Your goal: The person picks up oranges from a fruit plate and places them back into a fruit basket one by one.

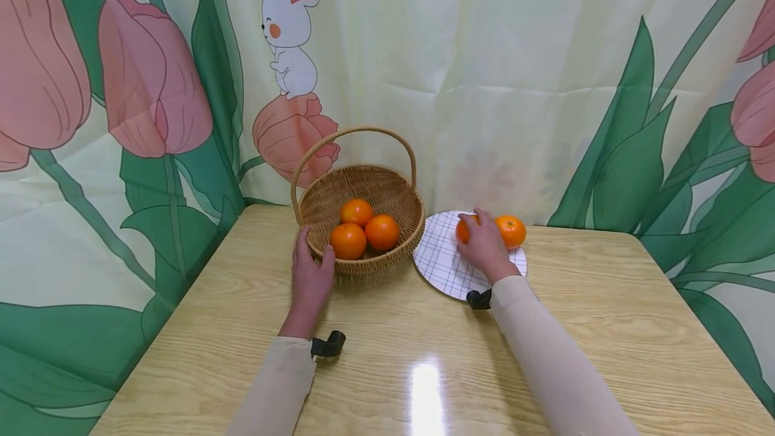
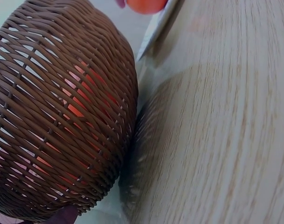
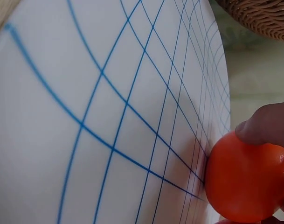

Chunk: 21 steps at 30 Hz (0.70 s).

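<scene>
A wicker basket with a tall hoop handle holds three oranges grouped near its front. My left hand grips the basket's left front rim; in the left wrist view the woven side fills the left, with orange colour showing through its gaps. To the right lies a white plate with a blue grid pattern. Over the plate, my right hand grips an orange, its thumb pressed on the fruit's skin. Another orange sits just right of that hand, at the plate's far right edge.
A light wooden table carries everything. Behind it hangs a curtain printed with tulips and a rabbit, close to the table's back edge. Black wrist cameras sit at the cuffs of both pale sleeves.
</scene>
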Available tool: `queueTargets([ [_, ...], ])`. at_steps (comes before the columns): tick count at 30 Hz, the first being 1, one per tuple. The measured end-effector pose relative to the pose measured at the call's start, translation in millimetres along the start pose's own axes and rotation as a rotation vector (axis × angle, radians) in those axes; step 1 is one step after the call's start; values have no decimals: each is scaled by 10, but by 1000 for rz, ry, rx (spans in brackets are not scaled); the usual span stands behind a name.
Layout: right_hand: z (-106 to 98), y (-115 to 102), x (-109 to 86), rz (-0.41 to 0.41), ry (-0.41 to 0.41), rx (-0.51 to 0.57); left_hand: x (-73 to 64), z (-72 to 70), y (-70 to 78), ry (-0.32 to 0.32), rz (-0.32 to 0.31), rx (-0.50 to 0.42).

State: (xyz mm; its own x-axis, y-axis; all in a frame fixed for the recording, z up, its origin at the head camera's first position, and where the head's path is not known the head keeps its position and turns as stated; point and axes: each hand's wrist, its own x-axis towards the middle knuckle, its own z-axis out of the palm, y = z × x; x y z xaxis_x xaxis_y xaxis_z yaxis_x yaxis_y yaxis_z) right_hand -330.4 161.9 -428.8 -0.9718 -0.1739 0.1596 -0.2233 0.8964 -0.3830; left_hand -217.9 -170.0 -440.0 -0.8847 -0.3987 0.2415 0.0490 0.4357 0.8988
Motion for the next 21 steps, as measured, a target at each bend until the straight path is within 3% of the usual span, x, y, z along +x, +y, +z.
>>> queueTargets([
  [6,24,0,6,25,-10,10,4,-4,-3,4,1,-7],
  [21,49,-44,-52,-25,9,-5,0,-4,-2,4,5,-5],
])
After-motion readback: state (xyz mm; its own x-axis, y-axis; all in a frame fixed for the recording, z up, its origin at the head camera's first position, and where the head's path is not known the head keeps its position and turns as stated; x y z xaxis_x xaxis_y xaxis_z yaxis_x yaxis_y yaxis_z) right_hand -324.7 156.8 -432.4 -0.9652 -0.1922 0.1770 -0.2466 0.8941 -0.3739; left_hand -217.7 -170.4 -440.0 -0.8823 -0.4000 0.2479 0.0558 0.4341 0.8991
